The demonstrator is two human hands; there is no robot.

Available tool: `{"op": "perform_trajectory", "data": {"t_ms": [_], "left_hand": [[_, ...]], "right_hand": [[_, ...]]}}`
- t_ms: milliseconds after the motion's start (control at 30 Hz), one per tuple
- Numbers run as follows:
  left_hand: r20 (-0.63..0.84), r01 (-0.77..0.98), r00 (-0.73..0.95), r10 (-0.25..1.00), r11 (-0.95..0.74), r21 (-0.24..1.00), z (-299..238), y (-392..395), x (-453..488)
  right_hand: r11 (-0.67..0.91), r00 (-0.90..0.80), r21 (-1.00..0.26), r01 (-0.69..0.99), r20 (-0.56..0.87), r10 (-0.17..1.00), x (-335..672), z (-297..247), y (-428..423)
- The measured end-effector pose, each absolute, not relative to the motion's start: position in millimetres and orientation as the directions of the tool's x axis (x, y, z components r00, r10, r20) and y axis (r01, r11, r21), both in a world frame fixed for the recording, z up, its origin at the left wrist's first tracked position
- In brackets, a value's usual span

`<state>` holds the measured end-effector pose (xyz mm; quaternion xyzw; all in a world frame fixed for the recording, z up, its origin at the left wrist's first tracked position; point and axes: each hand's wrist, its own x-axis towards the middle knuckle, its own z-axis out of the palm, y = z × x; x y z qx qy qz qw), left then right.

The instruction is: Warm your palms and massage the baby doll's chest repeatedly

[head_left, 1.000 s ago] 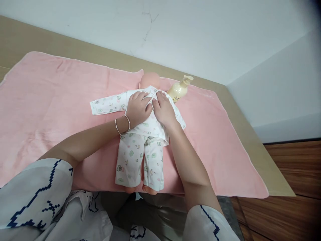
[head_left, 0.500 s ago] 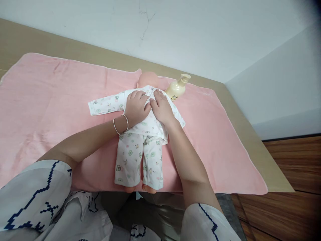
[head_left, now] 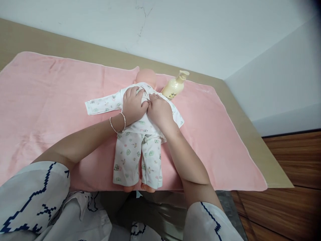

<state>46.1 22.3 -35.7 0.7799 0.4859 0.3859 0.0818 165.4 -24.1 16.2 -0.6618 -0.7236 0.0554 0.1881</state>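
Note:
A baby doll (head_left: pixel 146 75) lies on its back on a pink towel (head_left: pixel 50 100), dressed in a white printed top (head_left: pixel 102 103) and matching trousers (head_left: pixel 137 160). My left hand (head_left: pixel 132 105), with two bangles on the wrist, rests on the doll's chest with fingers curled into the top's cloth near the collar. My right hand (head_left: pixel 159 112) lies beside it on the chest, fingers pressed together on the same cloth. The doll's bare feet stick out at the towel's near edge.
A cream pump bottle (head_left: pixel 174 87) lies on the towel just right of the doll's head. The towel covers a tan table (head_left: pixel 265 164) against a white wall. Wooden floor shows at the right. My patterned white sleeves fill the bottom.
Both hands have slid slightly up the doll's chest toward the collar, the left fingers now curled into the cloth. The view has drifted a little; the doll and bottle stay put.

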Motion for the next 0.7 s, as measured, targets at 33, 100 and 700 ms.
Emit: {"op": "perform_trajectory", "data": {"t_ms": [33,100,700], "left_hand": [[0.516,0.692,0.234,0.824,-0.514,0.506,-36.4,23.1,46.1],[0.513,0.687,0.24,0.824,-0.517,0.51,-38.1,24.7,46.2],[0.524,0.689,0.206,0.827,-0.503,0.522,-42.8,26.0,45.8]], "right_hand": [[0.12,-0.052,-0.337,0.934,0.204,0.978,166.2,16.4,-24.0],[0.129,-0.047,-0.362,0.923,0.227,0.973,169.6,15.1,-22.2],[0.057,0.065,-0.411,0.91,0.277,0.959,184.1,8.5,-13.3]]}}
